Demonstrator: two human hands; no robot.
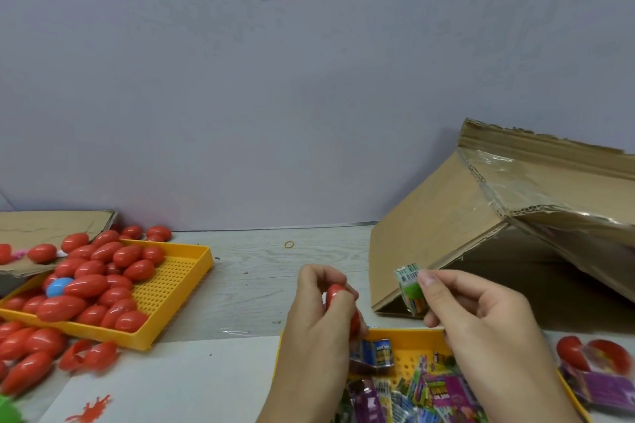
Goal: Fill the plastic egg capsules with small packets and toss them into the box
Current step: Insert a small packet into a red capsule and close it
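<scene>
My left hand [321, 316] grips an opened red egg capsule [335, 295] above the near yellow tray [409, 336]. My right hand [481, 326] pinches a small green packet [410, 288] between thumb and fingers, a short way right of the capsule. The near tray holds several purple, green and blue packets [426, 391]. A big cardboard box [498, 233] lies on its side at the right, its opening facing me. At the left, a second yellow tray [185, 271] is heaped with red egg capsules [92, 285] and one blue one [58, 287].
More red capsules lie loose on the table at the far left [27, 350] and beside a flat cardboard piece [51, 227]. Red capsule halves and a purple packet [604, 388] sit at the right edge. A rubber band [289, 244] lies on the table. A wall stands behind.
</scene>
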